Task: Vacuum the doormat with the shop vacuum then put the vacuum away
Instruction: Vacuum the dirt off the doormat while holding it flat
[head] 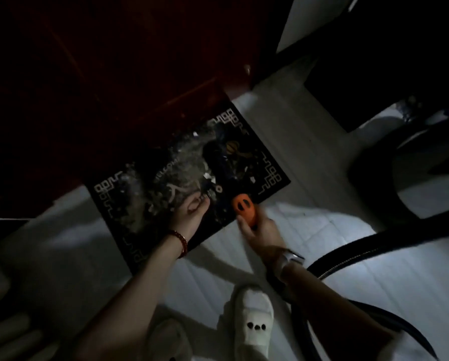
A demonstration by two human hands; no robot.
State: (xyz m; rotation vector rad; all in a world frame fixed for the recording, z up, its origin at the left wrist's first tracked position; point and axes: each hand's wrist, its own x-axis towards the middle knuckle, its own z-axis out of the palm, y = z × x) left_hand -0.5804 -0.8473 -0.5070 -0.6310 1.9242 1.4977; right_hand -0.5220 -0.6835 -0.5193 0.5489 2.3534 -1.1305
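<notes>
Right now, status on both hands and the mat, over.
Left hand picking at debris on doormat. Right hand grips orange handle. Mat still littered with debris. Black hose trails behind right arm.

Head camera, looking steeply down at the floor

We are looking through a single wide-angle camera worn on the head, tilting forward and down, so the floor is filling most of the view and leaning diagonally. The doormat is sitting near the centre, close below us. Both forearms are reaching in from the bottom edge, and our slippers are showing directly beneath. The light is dim, and the upper corners are falling into darkness.
</notes>
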